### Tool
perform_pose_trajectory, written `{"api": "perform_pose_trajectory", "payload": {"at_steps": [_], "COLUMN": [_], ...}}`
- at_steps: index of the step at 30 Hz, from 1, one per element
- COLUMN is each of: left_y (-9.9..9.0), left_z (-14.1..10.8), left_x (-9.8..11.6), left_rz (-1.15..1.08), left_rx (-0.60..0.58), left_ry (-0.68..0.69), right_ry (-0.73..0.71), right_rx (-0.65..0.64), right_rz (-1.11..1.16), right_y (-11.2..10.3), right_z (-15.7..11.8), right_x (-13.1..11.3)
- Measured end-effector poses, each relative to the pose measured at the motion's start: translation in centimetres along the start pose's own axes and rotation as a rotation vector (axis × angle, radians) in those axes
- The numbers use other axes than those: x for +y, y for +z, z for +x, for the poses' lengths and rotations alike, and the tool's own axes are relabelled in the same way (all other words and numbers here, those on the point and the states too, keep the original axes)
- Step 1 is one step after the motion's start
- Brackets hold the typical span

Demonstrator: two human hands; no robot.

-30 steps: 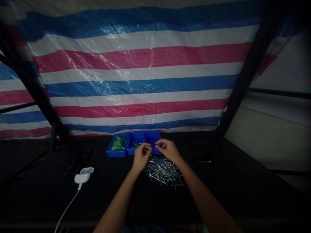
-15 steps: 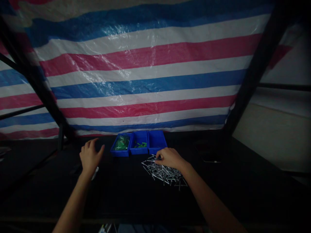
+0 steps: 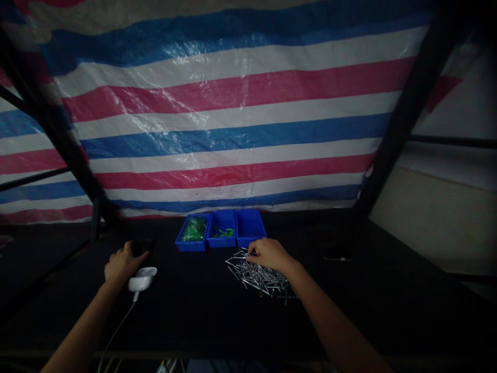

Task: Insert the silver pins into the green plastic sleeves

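My right hand (image 3: 271,254) rests at the upper edge of a pile of long, thin silver screws or nails (image 3: 260,278). Its thumb and fingers are pinched together there; whatever lies between the fingertips is too small to make out. On the left, my left hand (image 3: 122,264) reaches low over the table with fingers and thumb apart, beside a dark flat object (image 3: 143,246) that is hard to see. Just right of that wrist lies a white case with its lid up (image 3: 142,280), on a thin white cable (image 3: 118,328).
Behind the pile, three blue bins stand side by side: the left bin (image 3: 190,247) holds a bag of green pieces, the middle bin (image 3: 221,242) loose green pieces, and the right bin (image 3: 251,241) shows only bare blue. A dark flat object (image 3: 336,253) lies farther right.
My left hand has moved left and down toward the table, uncovering the white case and its cable. My right hand stays at the pile, nearly unmoved.
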State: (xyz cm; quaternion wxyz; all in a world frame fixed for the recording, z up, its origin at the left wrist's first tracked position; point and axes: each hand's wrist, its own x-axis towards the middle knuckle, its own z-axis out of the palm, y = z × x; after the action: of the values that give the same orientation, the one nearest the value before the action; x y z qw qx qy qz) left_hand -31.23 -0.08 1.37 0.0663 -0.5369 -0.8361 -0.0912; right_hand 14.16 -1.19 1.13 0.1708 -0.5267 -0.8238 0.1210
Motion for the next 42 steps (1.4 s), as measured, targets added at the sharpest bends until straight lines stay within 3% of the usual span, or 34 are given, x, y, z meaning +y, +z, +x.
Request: {"api": "perform_pose_trajectory", "payload": {"at_steps": [9,11,15,18,20,24,28,34,38,42], "left_y": [-0.7,-1.4,-3.5,-5.2,-6.1,-6.2,-4.4,-1.6,-1.2,-1.1], "left_z": [0.1,-0.3,-1.8,-3.2,-4.4,-7.6,-10.5,-12.3,-12.9,-13.3], "left_x": [1.1,2.0,6.4,11.5,15.2,21.9,25.6,25.6,25.7,26.2], "left_rz": [0.004,0.008,-0.174,-0.457,-0.657,-0.974,-1.109,-0.939,-0.904,-0.899], "left_rx": [-0.048,0.001,0.332,0.539,0.596,0.552,0.465,0.298,0.147,0.047], "left_ry": [-0.063,-0.051,0.111,0.301,0.421,0.551,0.645,0.777,0.853,0.907], "right_ry": [-0.012,-0.012,-0.012,-0.026,-0.032,-0.034,-0.039,-0.065,-0.042,-0.045], "right_rx": [-0.012,-0.02,-0.028,-0.032,-0.03,0.011,0.073,0.302,0.434,0.464], "right_rz": [0.0,0.007,0.039,0.064,0.079,0.132,0.283,0.564,0.684,0.782], "right_y": [0.0,0.1,0.2,0.3,0.2,-0.1,-0.3,-0.8,-1.2,-1.2], "right_z": [0.0,0.0,0.2,0.2,0.1,0.1,0.3,1.0,1.1,1.2], "right_x": [0.1,0.1,0.0,0.0,0.0,0.0,0.2,1.0,1.2,1.1]}}
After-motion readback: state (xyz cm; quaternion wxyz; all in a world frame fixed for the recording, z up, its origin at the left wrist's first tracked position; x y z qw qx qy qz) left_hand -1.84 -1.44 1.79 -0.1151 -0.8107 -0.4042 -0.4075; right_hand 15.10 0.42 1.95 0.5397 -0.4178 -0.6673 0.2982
